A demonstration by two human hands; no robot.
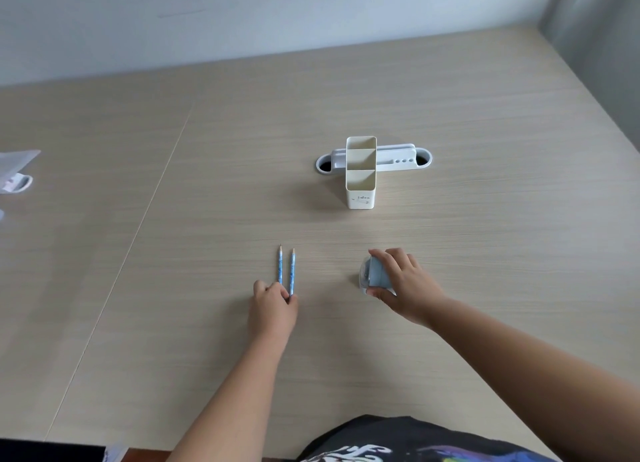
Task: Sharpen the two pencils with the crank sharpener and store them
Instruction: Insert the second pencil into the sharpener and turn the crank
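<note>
Two blue pencils lay side by side on the tabletop (pixel 485 219), the left pencil (pixel 280 264) and the right pencil (pixel 292 271) nearly parallel, their points aimed toward the far edge. Their near ends ran under the fingers of the left hand (pixel 273 311), which rested knuckles-up on the wood with its fingers curled over those ends. It touched both pencils, but whether it actually pinched them could not be told.

To the right of the pencils, clear of them, stood the sharpener (pixel 375 272), a small pale blue body with a clear part on its left side. The right hand (pixel 403 286) was clamped over it from the right, fingers wrapped across its far side and thumb pressed against its near side. The crank was hidden.

Farther toward the far edge, beyond the sharpener, stood a cream pencil holder (pixel 361 184) with three open compartments in a row. Just behind it a white cable tray (pixel 394 158) was set into the tabletop. At the left edge lay some clear plastic wrapping (pixel 15 170).
</note>
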